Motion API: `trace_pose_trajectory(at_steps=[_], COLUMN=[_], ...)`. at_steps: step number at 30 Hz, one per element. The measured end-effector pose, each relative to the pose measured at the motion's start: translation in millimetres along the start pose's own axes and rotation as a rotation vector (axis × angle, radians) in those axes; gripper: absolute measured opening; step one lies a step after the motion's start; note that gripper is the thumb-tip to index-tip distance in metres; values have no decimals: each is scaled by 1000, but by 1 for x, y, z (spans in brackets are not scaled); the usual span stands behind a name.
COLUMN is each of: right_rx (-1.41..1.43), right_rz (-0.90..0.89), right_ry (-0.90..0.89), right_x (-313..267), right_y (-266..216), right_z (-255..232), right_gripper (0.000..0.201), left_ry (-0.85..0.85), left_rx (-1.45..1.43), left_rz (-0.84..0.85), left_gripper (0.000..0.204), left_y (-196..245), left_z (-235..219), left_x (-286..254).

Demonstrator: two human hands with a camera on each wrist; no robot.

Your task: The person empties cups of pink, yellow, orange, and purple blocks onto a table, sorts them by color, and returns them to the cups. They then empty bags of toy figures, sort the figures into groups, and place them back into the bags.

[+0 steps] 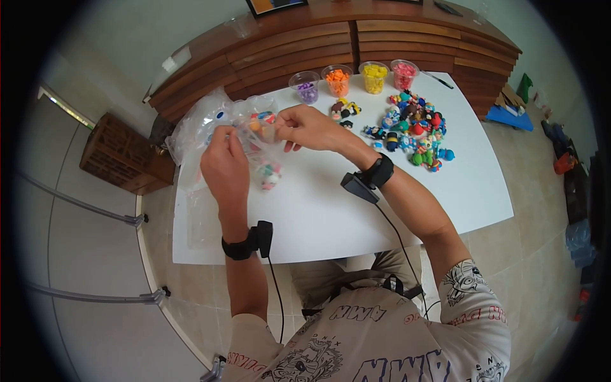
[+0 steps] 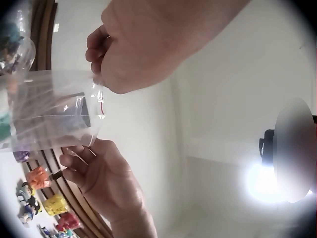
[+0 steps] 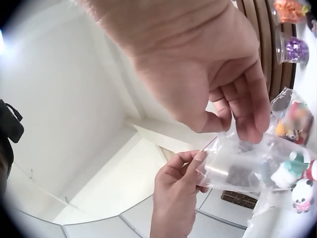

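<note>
Between both hands hangs a clear zip bag (image 2: 37, 109) with a red line along its mouth. My left hand (image 1: 224, 167) pinches one top corner between thumb and fingers, as the right wrist view shows. At the opposite corner my right hand (image 1: 309, 128) pinches the bag's edge with its fingertips. Small figurines (image 1: 270, 175) show at the bag's lower end, over the white table. In the right wrist view these include a teal-and-white figurine (image 3: 291, 171) and a panda figurine (image 3: 302, 196). Just behind the bag lies another clear bag with colourful figurines (image 3: 294, 124).
Crumpled clear plastic (image 1: 197, 124) covers the table's far left. Along the back edge stand cups of purple (image 1: 308, 93), orange (image 1: 338, 83), yellow (image 1: 375, 79) and pink pieces (image 1: 404, 75). Many loose figurines (image 1: 417, 127) are heaped on the right, near a black pen (image 1: 438, 80).
</note>
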State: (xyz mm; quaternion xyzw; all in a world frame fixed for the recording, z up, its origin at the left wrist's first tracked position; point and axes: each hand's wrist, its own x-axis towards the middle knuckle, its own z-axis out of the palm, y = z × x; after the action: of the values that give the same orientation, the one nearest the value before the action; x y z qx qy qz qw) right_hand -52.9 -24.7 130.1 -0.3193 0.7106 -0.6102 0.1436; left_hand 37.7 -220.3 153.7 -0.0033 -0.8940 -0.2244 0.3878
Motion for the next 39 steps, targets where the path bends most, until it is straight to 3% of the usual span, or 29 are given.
trace_pose_trajectory(at_steps=[1,5,8,10,11,13,16,22,25,30,32,34,36,39], right_rx=[23,-102,-228,-683,-685,-1226,-1379,-1441,-1412,-1035,-489,-442,-345,-106], right_rz=[-7,48,105,43,49,47,-13,-56,-102,-74,53,35,323,304], right_ry=[16,61,163,355,352,587,482,291,256,433,200,-1,-158,-90], right_x=[-3,-26,-67,-95,-107,-127,-137,-122,-110,-120,-119,-104,-89,-70], right_y=[0,46,83,98,104,116,140,137,156,92,66,75,46,70], right_z=[2,-14,-36,-55,-66,-84,-109,-114,-127,-109,-93,-77,-54,-37], right_gripper=[20,22,22,17,17,22,34,41,39,36,38,42,40,39], left_ry=[52,-17,-176,-251,-254,-312,-316,-287,-271,-327,-352,-373,-359,-316], left_rx=[-30,-59,-63,-83,-87,-70,-19,34,39,-59,-77,-86,-83,-73], left_rz=[26,136,225,227,222,144,115,76,78,-3,-2,-22,-13,11], left_gripper=[9,7,6,6,6,8,10,9,9,8,8,7,6,6], left_y=[3,10,33,45,50,55,57,49,46,49,49,51,54,46], left_z=[2,41,74,90,95,101,107,107,103,93,95,99,99,98], left_x=[2,-22,-56,-70,-74,-79,-83,-78,-75,-71,-72,-72,-73,-76])
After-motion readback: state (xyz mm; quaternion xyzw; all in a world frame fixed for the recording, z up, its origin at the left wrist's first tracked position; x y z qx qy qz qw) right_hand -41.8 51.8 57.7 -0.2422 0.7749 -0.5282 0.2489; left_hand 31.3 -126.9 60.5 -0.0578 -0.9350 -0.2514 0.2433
